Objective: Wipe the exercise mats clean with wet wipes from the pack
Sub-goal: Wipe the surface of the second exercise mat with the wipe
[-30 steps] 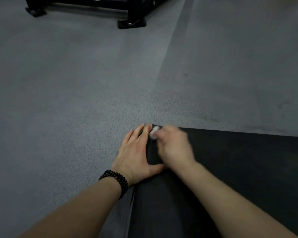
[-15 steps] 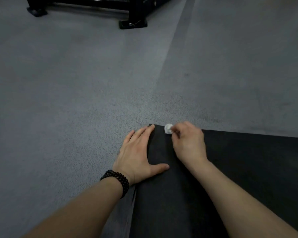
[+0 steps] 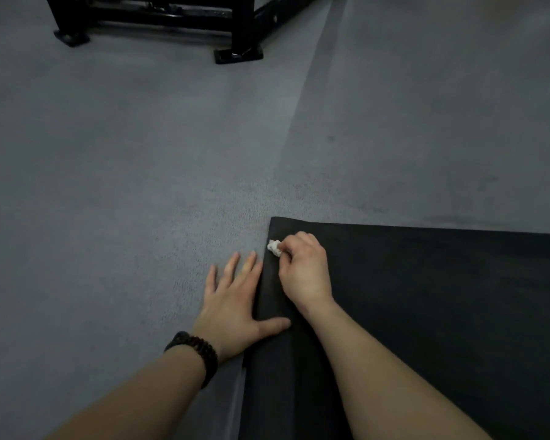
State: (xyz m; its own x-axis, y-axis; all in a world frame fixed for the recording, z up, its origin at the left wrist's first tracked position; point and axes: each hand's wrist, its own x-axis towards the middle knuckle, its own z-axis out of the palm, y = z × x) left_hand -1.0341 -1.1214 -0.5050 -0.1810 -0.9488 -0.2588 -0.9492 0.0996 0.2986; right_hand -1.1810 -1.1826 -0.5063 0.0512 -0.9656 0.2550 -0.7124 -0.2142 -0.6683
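A black exercise mat (image 3: 426,296) lies on the grey carpet and fills the lower right of the view. Its far left corner is near the middle. My right hand (image 3: 304,271) pinches a small crumpled white wet wipe (image 3: 274,247) and holds it against the mat close to the left edge, just below that corner. My left hand (image 3: 235,300) lies flat with spread fingers, mostly on the carpet beside the mat, its thumb resting on the mat's edge. A dark bead bracelet sits on my left wrist. The wipes pack is out of view.
Grey carpet (image 3: 124,185) stretches to the left and far side, with a darker seam running diagonally up the middle. A black metal equipment frame (image 3: 235,36) with flat feet stands at the top of the view.
My right hand has drawn the wipe back from the far corner toward me along the left edge. My left hand slid slightly left, its fingers now off the mat on the carpet.
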